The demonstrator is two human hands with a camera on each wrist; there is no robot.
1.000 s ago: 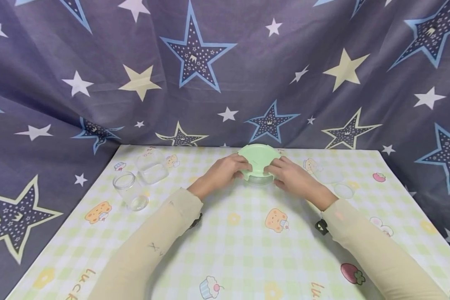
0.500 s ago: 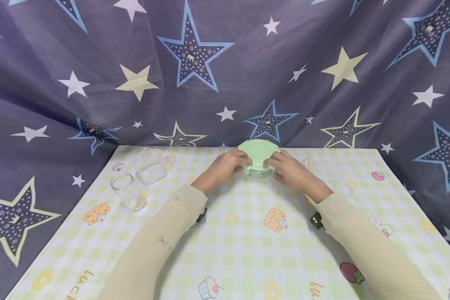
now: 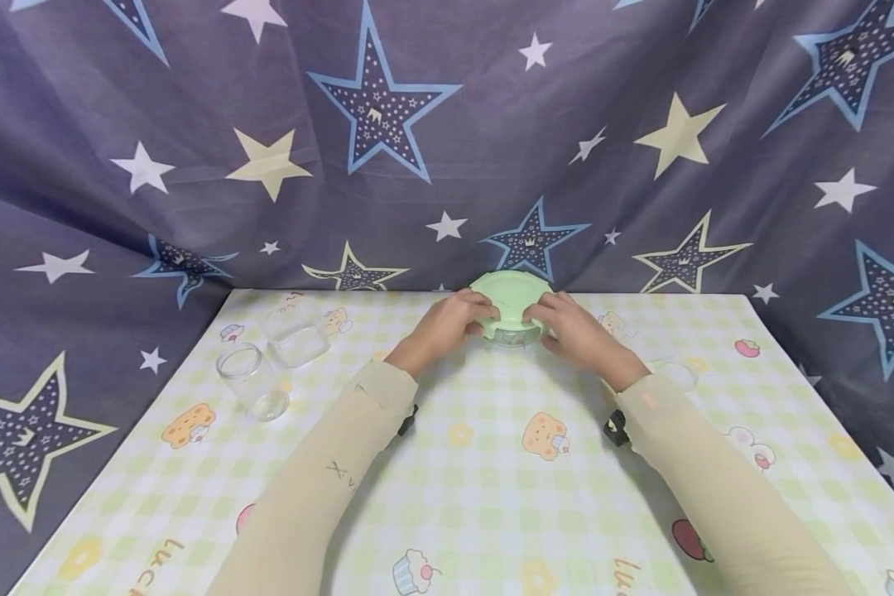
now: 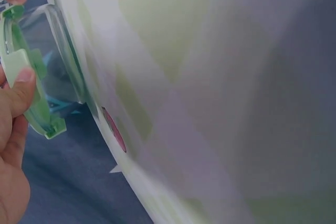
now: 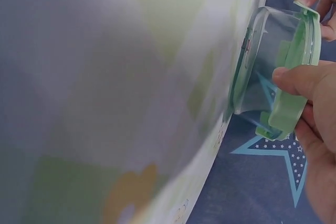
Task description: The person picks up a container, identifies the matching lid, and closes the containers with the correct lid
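A round clear glass food container (image 3: 512, 338) stands near the far edge of the table, with a pale green lid (image 3: 510, 291) on top. My left hand (image 3: 447, 327) grips the lid's left side. In the left wrist view its thumb presses a green side clip (image 4: 23, 66). On the opposite side my right hand (image 3: 577, 335) holds the lid, its thumb against a clip in the right wrist view, where the clear glass wall (image 5: 262, 51) shows below the lid. Some clips stick out from the rim. Whether any is fastened I cannot tell.
Left on the checked tablecloth (image 3: 447, 497) are a clear glass jar (image 3: 252, 381) and another clear container (image 3: 295, 341). A faint clear container (image 3: 676, 375) lies at the right, partly behind my right forearm. A dark star-patterned curtain (image 3: 447, 149) hangs behind the table.
The container and lid have shifted a little away from me, toward the curtain, and both hands moved with them. Their hold on the lid looks the same.
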